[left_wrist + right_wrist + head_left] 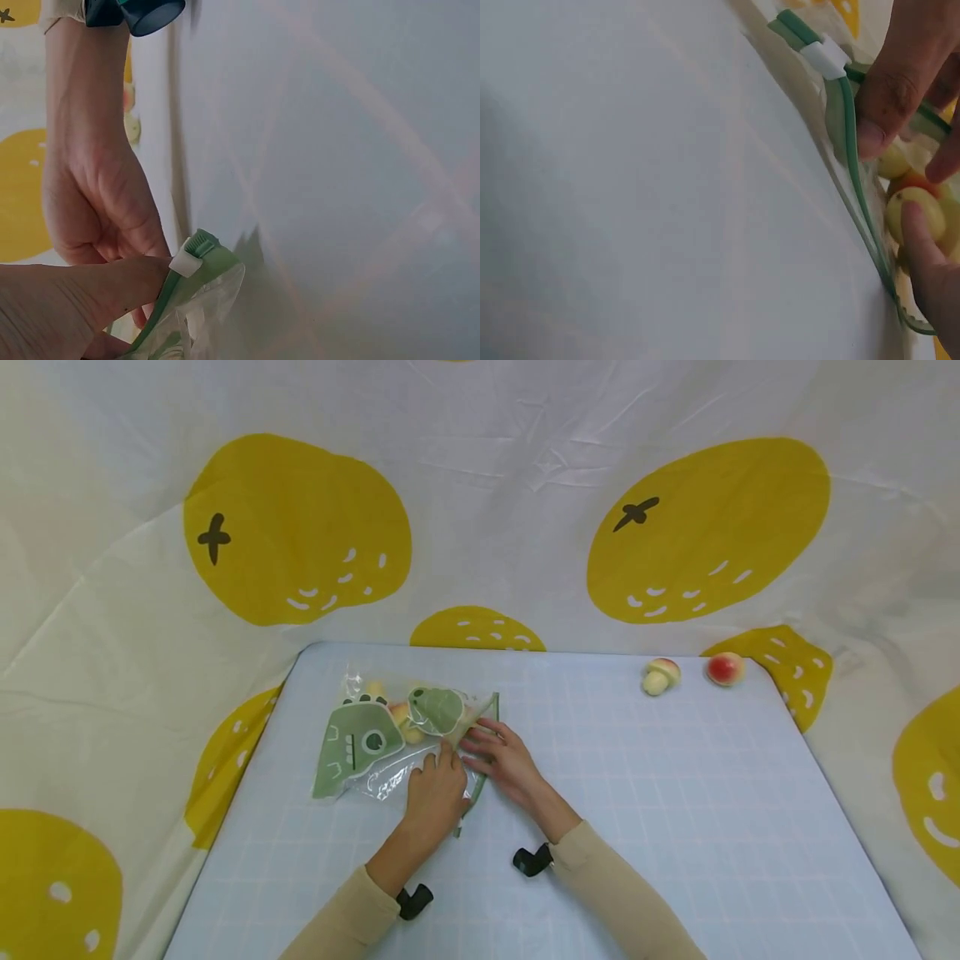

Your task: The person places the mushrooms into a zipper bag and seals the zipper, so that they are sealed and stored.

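Both hands are working the zip bag — left hand pinching the green seal strip at 6 o'clock, right hand lying nearly flat at 3 o'clock; keep the white slider square to the track.

A staged tabletop set: a gridded mat ringed by an orange-print cloth backdrop.
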`<state>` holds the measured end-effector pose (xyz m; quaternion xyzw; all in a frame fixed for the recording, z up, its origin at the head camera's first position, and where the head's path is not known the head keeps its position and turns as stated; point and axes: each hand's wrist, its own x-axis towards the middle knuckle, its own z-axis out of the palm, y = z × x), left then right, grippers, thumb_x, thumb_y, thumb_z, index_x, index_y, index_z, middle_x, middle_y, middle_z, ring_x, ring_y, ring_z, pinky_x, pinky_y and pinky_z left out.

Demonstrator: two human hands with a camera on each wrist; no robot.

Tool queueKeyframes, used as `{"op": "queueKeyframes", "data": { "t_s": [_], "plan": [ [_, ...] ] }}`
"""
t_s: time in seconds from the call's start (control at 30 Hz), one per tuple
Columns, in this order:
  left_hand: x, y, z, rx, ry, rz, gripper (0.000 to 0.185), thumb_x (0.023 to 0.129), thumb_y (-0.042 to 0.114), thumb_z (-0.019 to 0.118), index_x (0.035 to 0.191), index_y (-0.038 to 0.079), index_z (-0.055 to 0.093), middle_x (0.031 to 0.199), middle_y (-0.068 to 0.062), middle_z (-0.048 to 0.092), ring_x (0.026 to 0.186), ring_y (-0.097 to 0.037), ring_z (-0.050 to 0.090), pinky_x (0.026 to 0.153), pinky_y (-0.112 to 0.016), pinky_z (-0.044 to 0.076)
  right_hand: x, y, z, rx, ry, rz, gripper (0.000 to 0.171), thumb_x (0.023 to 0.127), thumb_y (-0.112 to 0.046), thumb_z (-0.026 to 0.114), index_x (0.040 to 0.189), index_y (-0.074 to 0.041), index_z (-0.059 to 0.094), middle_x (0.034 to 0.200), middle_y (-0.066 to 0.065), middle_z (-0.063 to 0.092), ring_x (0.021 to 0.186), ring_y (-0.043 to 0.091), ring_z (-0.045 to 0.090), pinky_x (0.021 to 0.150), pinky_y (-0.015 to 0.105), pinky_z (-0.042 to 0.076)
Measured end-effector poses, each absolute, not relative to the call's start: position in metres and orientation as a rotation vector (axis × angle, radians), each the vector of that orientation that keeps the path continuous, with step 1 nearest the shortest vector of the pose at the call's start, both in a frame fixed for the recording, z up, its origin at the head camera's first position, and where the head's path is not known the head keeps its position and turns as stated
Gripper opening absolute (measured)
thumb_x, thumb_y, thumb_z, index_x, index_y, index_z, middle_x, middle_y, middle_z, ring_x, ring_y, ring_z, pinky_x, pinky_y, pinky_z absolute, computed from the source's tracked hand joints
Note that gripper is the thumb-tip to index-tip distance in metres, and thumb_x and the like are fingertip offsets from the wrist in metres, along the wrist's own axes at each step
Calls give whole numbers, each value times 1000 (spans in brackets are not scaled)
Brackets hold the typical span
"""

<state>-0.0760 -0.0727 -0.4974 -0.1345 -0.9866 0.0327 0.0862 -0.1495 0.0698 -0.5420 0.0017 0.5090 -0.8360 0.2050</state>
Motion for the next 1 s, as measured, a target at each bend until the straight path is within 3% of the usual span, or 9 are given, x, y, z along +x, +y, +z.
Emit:
{"op": "queueKeyframes", "data": {
  "t_s": [0.23,0.57,0.8,1.0],
  "plan": [
    [-75,-73,-499,-432,-2980,98,89,67,47,91,129,-9,59,143,-23,50,101,-32,59,65,-42,52,-156,65,-542,10,1406,-2300,49,100,9,40,147,-2,37,142,25,50,116,33,58,90,51,52],
    [-75,-71,-504,-442,-2979,92,92,66,48,91,131,-9,58,146,-23,47,106,-31,58,64,-42,53,-162,62,-543,21,1377,-2281,46,101,7,40,145,-5,42,130,11,60,106,24,58,87,46,53],
    [-77,-73,-506,-420,-3001,62,95,69,50,89,133,-11,54,143,-24,48,110,-32,58,68,-44,54,-157,74,-540,-23,1358,-2294,47,101,8,42,147,-1,39,141,25,50,121,38,56,96,53,48],
    [-77,-73,-508,-397,-3009,30,93,71,48,88,133,-13,53,140,-26,49,107,-34,58,69,-46,54,-148,91,-536,2,1369,-2317,47,102,5,46,148,2,36,143,31,46,126,42,52,98,51,47]
  ]
}}
